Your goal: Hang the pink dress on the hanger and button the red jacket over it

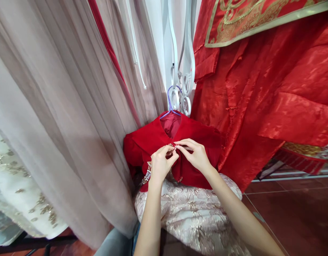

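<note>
A short red velvet-like jacket (198, 133) hangs on a purple hanger (169, 103) in front of me. Both my hands meet at its front edge, just below the V-shaped neckline. My left hand (162, 161) is closed in a pinch on the front fastening. From the other side, my right hand (194, 153) pinches the same small, shiny fastening (175, 146); fingertips partly hide it. Strings of beads (147, 173) show on the jacket beside my left wrist. Lower down the front sits another small beaded ornament (180, 179).
A pale brocade fabric (190, 206) spreads beneath the jacket. Long sheer curtain-like cloth (59, 106) hangs at left, near a white garment with gold decoration (27, 192). Red satin garments (260, 89) fill the right. White scrolled metalwork (189, 81) stands behind the hanger, above a reddish tiled floor (294, 209).
</note>
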Motion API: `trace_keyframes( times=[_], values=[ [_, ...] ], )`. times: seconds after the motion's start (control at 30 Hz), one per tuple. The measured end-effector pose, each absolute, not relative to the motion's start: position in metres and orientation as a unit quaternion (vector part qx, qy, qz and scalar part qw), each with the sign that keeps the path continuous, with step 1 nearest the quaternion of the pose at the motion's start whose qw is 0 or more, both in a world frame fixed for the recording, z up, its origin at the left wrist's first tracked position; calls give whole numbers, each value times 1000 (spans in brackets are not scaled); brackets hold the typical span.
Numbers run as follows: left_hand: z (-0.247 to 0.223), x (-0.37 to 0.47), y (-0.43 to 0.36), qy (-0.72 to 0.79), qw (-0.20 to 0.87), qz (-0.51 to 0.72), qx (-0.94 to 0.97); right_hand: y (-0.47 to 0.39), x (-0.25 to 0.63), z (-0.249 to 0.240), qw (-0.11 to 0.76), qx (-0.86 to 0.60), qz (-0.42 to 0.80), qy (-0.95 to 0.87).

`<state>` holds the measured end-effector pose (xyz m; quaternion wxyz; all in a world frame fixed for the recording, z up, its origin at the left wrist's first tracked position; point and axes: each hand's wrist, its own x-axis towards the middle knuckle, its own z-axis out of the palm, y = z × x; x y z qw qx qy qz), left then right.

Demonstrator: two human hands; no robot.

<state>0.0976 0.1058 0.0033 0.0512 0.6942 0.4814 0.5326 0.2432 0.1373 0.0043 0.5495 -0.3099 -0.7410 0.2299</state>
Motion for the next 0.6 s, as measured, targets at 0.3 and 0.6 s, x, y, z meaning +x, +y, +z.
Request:
trace_keyframes(
  times=[0.3, 0.6],
  values=[
    [2, 96, 110, 473, 85, 539, 691, 133, 239, -1, 575, -315, 244, -715],
    [-3, 90, 118, 461, 129, 540, 692, 131, 235, -3, 592, -323, 270, -688]
  ],
)
